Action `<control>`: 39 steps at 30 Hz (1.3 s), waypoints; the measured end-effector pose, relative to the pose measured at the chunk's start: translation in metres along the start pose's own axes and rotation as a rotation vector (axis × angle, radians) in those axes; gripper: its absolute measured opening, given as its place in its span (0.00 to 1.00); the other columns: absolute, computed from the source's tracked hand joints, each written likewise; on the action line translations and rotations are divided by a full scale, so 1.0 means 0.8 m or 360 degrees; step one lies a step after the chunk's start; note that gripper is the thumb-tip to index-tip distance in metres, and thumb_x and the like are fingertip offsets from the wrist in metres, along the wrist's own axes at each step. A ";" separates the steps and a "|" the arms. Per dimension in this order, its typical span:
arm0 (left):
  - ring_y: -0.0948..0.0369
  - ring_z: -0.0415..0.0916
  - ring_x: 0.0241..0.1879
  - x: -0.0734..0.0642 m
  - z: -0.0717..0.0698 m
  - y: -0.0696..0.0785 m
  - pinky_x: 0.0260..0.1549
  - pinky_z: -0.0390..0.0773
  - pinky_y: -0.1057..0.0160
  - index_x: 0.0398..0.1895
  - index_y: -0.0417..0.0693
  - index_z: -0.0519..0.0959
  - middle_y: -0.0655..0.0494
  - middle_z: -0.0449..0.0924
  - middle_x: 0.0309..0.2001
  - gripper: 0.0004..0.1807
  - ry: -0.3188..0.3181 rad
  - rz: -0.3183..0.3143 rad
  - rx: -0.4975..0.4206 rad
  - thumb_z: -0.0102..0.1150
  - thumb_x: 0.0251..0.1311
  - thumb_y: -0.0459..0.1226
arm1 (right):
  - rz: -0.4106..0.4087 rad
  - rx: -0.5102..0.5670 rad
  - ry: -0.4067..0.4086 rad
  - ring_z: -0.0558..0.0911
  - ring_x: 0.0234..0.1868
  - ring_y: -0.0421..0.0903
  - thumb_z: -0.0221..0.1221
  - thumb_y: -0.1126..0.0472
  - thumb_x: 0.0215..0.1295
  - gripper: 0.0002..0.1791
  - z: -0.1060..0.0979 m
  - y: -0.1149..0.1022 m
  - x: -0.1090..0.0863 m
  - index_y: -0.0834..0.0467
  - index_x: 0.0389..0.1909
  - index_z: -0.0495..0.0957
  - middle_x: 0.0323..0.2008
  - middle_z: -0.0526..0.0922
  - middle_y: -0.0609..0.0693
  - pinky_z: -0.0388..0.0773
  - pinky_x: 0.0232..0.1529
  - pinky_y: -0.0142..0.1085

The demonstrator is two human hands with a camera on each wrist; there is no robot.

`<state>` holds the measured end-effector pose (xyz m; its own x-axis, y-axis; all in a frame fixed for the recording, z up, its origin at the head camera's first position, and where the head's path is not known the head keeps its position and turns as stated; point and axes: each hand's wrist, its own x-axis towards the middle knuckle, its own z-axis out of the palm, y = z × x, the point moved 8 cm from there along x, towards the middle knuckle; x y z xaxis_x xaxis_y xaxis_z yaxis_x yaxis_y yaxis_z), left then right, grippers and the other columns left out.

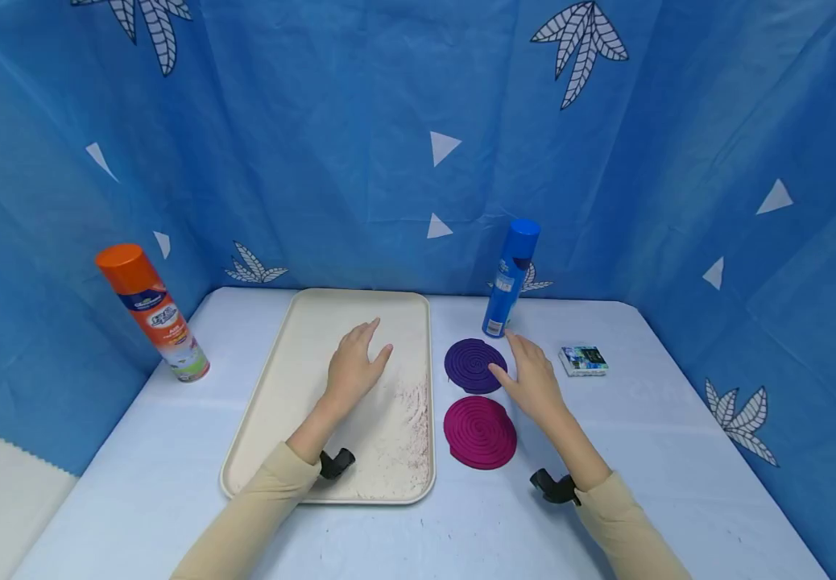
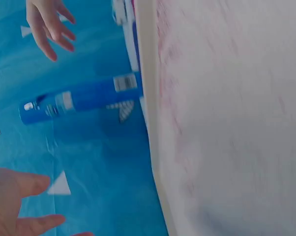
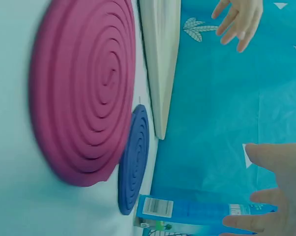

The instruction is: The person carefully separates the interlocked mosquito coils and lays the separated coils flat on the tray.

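Over the cream tray (image 1: 302,387) hovers my left hand (image 1: 351,366), fingers loosely spread and holding nothing. My right hand (image 1: 532,377) hangs above the table beside a dark purple spiral coil disc (image 1: 470,364), its fingers relaxed and apart from one another. In the head view the thumb overlaps the disc's right edge; whether they touch I cannot tell. A magenta spiral coil disc (image 1: 480,432) lies just nearer, close to the purple one. Behind the right hand stands a blue spray can (image 1: 508,278). Both discs show large in the right wrist view, the magenta disc (image 3: 84,93) in front.
An orange-capped spray can (image 1: 160,318) stands at the table's left edge. Right of the right hand lies a small box (image 1: 583,360) with a printed picture. Reddish marks streak the tray's right side. Blue patterned cloth (image 1: 316,145) hangs around the white table (image 1: 643,419).
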<state>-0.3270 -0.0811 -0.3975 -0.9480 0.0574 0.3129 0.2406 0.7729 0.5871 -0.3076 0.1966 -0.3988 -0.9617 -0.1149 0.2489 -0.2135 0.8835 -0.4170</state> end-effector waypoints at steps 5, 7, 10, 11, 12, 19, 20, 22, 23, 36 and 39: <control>0.47 0.75 0.57 -0.016 0.017 0.025 0.54 0.78 0.48 0.65 0.43 0.68 0.41 0.75 0.59 0.27 -0.0106 -0.0070 -0.0385 0.54 0.65 0.44 | 0.0065 0.0135 -0.0024 0.65 0.67 0.64 0.57 0.52 0.67 0.37 0.001 0.011 -0.017 0.63 0.71 0.56 0.66 0.66 0.66 0.65 0.66 0.60; 0.48 0.77 0.53 -0.024 0.027 0.035 0.49 0.80 0.51 0.64 0.44 0.69 0.41 0.77 0.56 0.26 -0.0195 -0.0099 -0.0532 0.54 0.65 0.44 | 0.0091 0.0194 -0.0030 0.67 0.65 0.64 0.57 0.54 0.66 0.36 0.001 0.015 -0.024 0.64 0.70 0.57 0.64 0.68 0.67 0.67 0.64 0.60; 0.47 0.79 0.49 -0.036 0.046 0.049 0.45 0.82 0.52 0.66 0.45 0.67 0.40 0.78 0.53 0.27 -0.0365 -0.0132 -0.0706 0.53 0.66 0.43 | 0.0135 0.0326 -0.0033 0.71 0.62 0.64 0.57 0.55 0.66 0.34 0.004 0.022 -0.033 0.64 0.69 0.58 0.61 0.71 0.68 0.71 0.61 0.59; 0.47 0.79 0.49 -0.041 0.054 0.053 0.45 0.82 0.52 0.67 0.45 0.65 0.39 0.78 0.53 0.27 -0.0425 -0.0141 -0.0742 0.52 0.66 0.43 | 0.0142 0.0361 -0.0034 0.72 0.60 0.63 0.57 0.56 0.66 0.34 0.007 0.025 -0.037 0.64 0.68 0.59 0.59 0.73 0.68 0.72 0.59 0.58; 0.46 0.78 0.50 -0.046 0.061 0.056 0.45 0.82 0.51 0.68 0.46 0.63 0.38 0.78 0.54 0.28 -0.0483 -0.0160 -0.0768 0.52 0.66 0.44 | 0.0153 0.0406 -0.0038 0.74 0.59 0.63 0.57 0.57 0.66 0.33 0.009 0.027 -0.041 0.65 0.68 0.59 0.58 0.74 0.68 0.73 0.58 0.57; 0.36 0.68 0.61 -0.076 0.105 0.072 0.55 0.75 0.40 0.72 0.43 0.56 0.27 0.67 0.61 0.34 -0.0759 -0.0201 -0.0859 0.52 0.65 0.44 | 0.0253 0.0589 -0.0096 0.80 0.48 0.58 0.58 0.59 0.65 0.31 0.029 0.038 -0.064 0.66 0.66 0.62 0.52 0.79 0.68 0.81 0.46 0.47; 0.35 0.66 0.62 -0.079 0.110 0.075 0.56 0.74 0.39 0.71 0.43 0.56 0.26 0.66 0.62 0.34 -0.0787 -0.0195 -0.0865 0.52 0.65 0.44 | 0.0274 0.0589 -0.0105 0.80 0.47 0.58 0.58 0.59 0.65 0.31 0.032 0.040 -0.068 0.66 0.65 0.62 0.51 0.79 0.68 0.81 0.45 0.46; 0.34 0.63 0.64 -0.085 0.119 0.081 0.58 0.71 0.38 0.71 0.43 0.56 0.27 0.63 0.64 0.34 -0.0848 -0.0192 -0.0892 0.52 0.65 0.44 | 0.0333 0.0572 -0.0143 0.80 0.47 0.57 0.58 0.58 0.65 0.31 0.036 0.042 -0.076 0.66 0.65 0.63 0.51 0.79 0.68 0.82 0.43 0.45; 0.34 0.62 0.65 -0.089 0.124 0.084 0.60 0.70 0.37 0.72 0.43 0.56 0.28 0.62 0.65 0.34 -0.0887 -0.0207 -0.0921 0.52 0.65 0.44 | 0.0351 0.0553 -0.0160 0.80 0.47 0.58 0.58 0.58 0.65 0.31 0.038 0.043 -0.080 0.66 0.65 0.63 0.51 0.79 0.68 0.82 0.43 0.46; 0.40 0.60 0.68 -0.108 0.141 0.098 0.68 0.60 0.41 0.71 0.34 0.54 0.33 0.64 0.66 0.35 -0.0960 -0.0346 -0.1165 0.49 0.66 0.42 | 0.0337 0.0679 -0.0093 0.78 0.48 0.59 0.62 0.66 0.59 0.30 0.053 0.027 -0.092 0.71 0.61 0.65 0.45 0.79 0.67 0.77 0.50 0.51; 0.39 0.58 0.69 -0.108 0.140 0.095 0.68 0.59 0.40 0.71 0.35 0.54 0.34 0.62 0.67 0.34 -0.0938 -0.0392 -0.1180 0.48 0.66 0.43 | 0.0437 0.0838 -0.0042 0.79 0.45 0.58 0.61 0.70 0.58 0.30 0.056 0.036 -0.089 0.71 0.61 0.64 0.47 0.76 0.69 0.80 0.42 0.38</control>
<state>-0.2504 0.0436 -0.4634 -0.8928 0.4101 -0.1863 -0.0995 0.2240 0.9695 -0.2529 0.2100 -0.4674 -0.9963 0.0685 0.0514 -0.0065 0.5388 -0.8424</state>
